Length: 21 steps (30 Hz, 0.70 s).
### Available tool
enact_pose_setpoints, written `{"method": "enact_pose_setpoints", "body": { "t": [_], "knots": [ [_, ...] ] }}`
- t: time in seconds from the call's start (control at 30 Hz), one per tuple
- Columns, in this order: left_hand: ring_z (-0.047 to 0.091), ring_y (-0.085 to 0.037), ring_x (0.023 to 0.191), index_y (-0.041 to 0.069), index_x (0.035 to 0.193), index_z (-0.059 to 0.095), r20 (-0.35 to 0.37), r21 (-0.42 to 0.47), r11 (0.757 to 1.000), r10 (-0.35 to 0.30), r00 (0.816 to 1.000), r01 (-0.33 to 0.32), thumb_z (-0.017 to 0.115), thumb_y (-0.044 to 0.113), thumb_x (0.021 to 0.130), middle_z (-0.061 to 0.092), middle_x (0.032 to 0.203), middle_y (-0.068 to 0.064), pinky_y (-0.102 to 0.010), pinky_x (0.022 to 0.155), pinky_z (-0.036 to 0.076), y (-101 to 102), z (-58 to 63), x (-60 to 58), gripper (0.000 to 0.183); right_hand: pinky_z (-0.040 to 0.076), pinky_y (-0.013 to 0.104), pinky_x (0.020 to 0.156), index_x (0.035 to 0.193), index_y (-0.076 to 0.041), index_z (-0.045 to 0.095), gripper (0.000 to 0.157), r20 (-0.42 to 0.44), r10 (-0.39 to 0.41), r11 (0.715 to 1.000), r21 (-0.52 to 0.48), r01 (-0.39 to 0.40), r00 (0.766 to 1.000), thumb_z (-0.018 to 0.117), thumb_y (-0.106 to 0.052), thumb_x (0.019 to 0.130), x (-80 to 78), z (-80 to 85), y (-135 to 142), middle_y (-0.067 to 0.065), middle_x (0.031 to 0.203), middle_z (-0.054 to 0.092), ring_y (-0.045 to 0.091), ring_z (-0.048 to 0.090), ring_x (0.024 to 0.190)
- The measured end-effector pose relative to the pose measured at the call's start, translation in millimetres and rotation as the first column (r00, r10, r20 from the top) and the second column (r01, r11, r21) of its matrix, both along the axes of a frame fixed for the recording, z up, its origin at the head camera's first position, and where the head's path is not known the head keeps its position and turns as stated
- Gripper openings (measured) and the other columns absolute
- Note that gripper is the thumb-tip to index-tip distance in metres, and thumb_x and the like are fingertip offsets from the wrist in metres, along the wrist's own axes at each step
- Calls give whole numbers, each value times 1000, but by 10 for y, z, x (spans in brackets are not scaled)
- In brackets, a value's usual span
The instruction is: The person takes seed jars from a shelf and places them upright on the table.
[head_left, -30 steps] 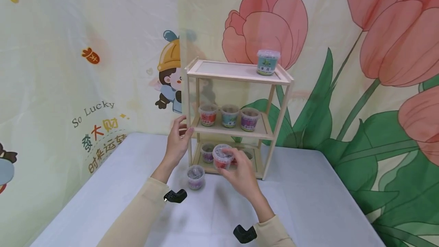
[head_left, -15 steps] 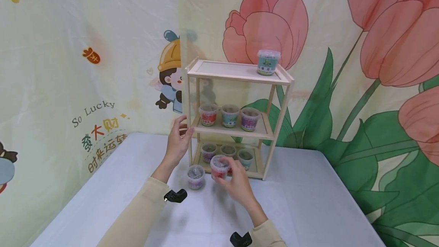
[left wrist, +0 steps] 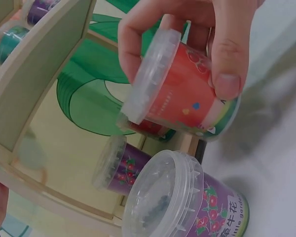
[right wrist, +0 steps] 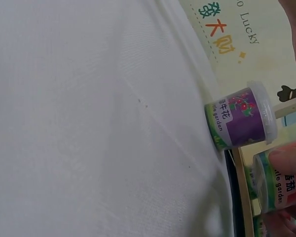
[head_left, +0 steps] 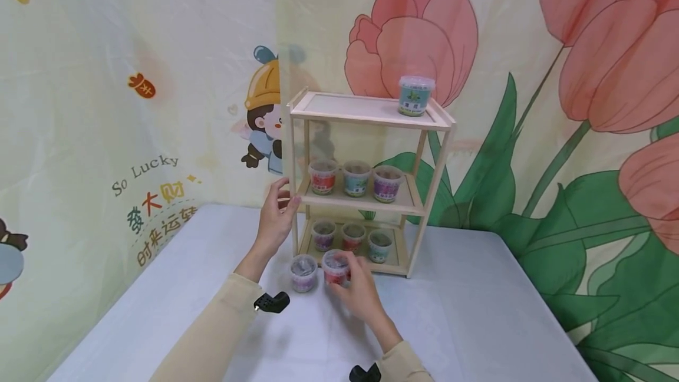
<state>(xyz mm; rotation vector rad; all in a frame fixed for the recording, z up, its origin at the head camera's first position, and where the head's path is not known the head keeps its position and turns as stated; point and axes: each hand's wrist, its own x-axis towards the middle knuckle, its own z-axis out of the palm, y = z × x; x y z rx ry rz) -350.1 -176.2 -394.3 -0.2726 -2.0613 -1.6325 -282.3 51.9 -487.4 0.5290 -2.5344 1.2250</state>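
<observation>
My right hand (head_left: 359,291) pinches a red-labelled lidded plastic cup (head_left: 334,270) by its sides, thumb on the near side. I cannot tell whether its base touches the table. Just left of it, a purple-labelled lidded cup (head_left: 303,276) stands on the table in front of the rack. The left wrist view shows the red cup (left wrist: 182,94) close up, beside the purple cup (left wrist: 207,207). At the left post of the wooden rack (head_left: 366,208), my left hand (head_left: 274,220) holds on with bent fingers and thumb; the fingertips are partly hidden behind the post.
On the middle shelf stand a red cup (head_left: 322,178), a teal cup (head_left: 356,180) and a purple cup (head_left: 387,184). The bottom shelf bears purple (head_left: 323,236), red (head_left: 352,236) and teal (head_left: 379,246) ones. Another teal cup (head_left: 415,96) tops the rack. A white cloth covers the table (head_left: 467,311).
My right hand has brought the red cup down and slightly left, toward the table beside the purple cup. The bottom-shelf cups have come into fuller view. My left hand stays at the post.
</observation>
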Motion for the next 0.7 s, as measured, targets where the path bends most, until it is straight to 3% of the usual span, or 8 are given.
{"method": "enact_pose_setpoints", "body": {
  "t": [0.17,0.3,0.43,0.7],
  "knots": [
    [57,-41,124,17,156,44,-5,-3,1000,-5,1000,5,64,19,108,58,133,-22,-56,102,49,2,1,-6,53,47,36,74,134,-19,59,60,-4,-16,1000,-9,16,1000,88,-3,84,-11,-48,-41,13,114,55,22,54,93],
    [56,-39,123,19,156,44,3,-6,1000,0,1000,0,64,19,108,58,133,-21,-56,103,49,4,-2,-3,52,55,49,87,134,-18,59,60,23,-22,1000,-8,22,999,88,-3,84,-20,-101,-72,18,124,57,32,61,109],
    [56,-38,124,19,155,45,7,-6,1000,4,1000,-4,64,18,108,58,132,-21,-56,105,48,0,-5,8,51,53,61,100,134,-16,58,59,67,-19,1000,-11,19,998,87,-2,84,-27,-155,-99,23,134,55,43,59,124],
    [57,-42,123,20,155,45,8,-4,1000,7,1000,-7,64,19,108,58,132,-20,-55,100,50,-2,-9,7,52,53,60,101,133,-13,59,61,99,-26,999,-24,28,995,86,6,81,-55,-210,-155,21,130,53,41,59,122]
  ]
}}
